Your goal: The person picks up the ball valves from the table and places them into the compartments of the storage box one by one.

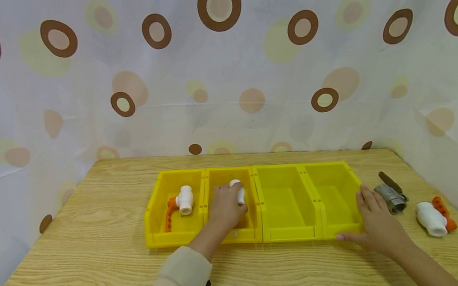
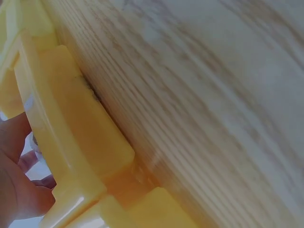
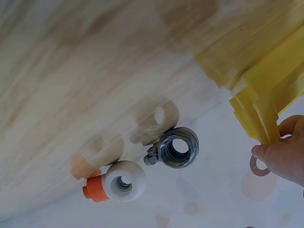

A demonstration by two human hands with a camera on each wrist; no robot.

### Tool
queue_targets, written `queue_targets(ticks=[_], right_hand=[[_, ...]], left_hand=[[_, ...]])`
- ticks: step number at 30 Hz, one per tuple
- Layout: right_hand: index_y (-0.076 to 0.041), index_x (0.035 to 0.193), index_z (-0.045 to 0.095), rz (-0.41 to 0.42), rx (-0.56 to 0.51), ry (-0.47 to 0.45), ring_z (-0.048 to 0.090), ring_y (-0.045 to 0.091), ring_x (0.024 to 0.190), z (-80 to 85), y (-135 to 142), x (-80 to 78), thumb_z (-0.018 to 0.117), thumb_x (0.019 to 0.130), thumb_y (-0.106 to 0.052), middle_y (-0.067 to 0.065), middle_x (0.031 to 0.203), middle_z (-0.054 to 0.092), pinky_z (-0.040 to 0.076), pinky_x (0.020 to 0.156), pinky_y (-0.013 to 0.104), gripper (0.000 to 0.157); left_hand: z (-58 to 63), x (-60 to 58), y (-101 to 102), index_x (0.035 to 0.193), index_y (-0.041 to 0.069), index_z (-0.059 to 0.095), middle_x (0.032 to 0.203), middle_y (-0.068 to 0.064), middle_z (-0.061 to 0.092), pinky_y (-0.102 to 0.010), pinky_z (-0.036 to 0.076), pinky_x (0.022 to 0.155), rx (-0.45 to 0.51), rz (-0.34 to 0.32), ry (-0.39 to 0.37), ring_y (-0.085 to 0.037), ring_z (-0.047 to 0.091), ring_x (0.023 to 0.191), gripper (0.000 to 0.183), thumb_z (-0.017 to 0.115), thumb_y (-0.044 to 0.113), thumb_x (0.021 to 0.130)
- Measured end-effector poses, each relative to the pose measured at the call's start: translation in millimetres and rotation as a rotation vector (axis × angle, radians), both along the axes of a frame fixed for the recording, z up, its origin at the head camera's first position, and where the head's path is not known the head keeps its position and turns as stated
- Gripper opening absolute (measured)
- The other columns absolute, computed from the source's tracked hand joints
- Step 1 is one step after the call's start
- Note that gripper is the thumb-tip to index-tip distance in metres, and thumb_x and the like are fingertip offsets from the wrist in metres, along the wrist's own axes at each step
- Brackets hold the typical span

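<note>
A row of joined yellow bins stands on the table. My left hand reaches into the second bin from the left and grips a white plastic valve, much of it hidden behind the fingers. In the left wrist view, the fingers curl round something pale behind the bin's front wall. My right hand holds the front right corner of the rightmost bin; in the right wrist view the thumb and a finger pinch its edge. The leftmost bin holds a white ball valve with an orange handle.
To the right of the bins lies a grey metal valve with a dark lever. Nearer the table's right edge is another white ball valve with an orange handle. A patterned sheet hangs behind the wooden table.
</note>
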State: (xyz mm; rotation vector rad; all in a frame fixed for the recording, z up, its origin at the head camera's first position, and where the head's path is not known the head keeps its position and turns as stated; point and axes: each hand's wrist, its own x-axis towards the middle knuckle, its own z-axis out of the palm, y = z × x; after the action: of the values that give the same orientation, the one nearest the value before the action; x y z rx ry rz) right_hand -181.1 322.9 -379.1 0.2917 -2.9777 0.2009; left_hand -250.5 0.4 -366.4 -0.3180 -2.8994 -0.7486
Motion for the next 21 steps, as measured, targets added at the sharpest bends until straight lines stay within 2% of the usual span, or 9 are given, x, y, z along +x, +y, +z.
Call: queue_targets(ticks=[11,21], right_hand=[[0.022,0.136,0.019,0.008,-0.014,0.004,0.014,0.058,0.131,1.5,-1,0.7,0.068,0.069,-0.061,0.038,0.147,0.009,0.029,0.097,0.069,0.118],[0.022,0.137,0.019,0.010,-0.023,0.007,0.014,0.057,0.132,1.0,0,0.5,0.068,0.068,-0.061,0.038,0.147,0.009,0.027,0.098,0.069,0.118]], left_hand=[[-8.3,-0.9,1,0.122,0.009,0.059,0.111,-0.020,0.059,-0.038,0.053,0.070,0.026,-0.030,-0.020,-0.032,0.051,0.099,0.047,0.073,0.010,0.077],[-14.5,-3.9,3,0.123,0.010,0.058,0.113,-0.020,0.058,-0.041,0.054,0.070,0.021,-0.013,-0.055,-0.033,0.051,0.103,0.047,0.073,0.010,0.078]])
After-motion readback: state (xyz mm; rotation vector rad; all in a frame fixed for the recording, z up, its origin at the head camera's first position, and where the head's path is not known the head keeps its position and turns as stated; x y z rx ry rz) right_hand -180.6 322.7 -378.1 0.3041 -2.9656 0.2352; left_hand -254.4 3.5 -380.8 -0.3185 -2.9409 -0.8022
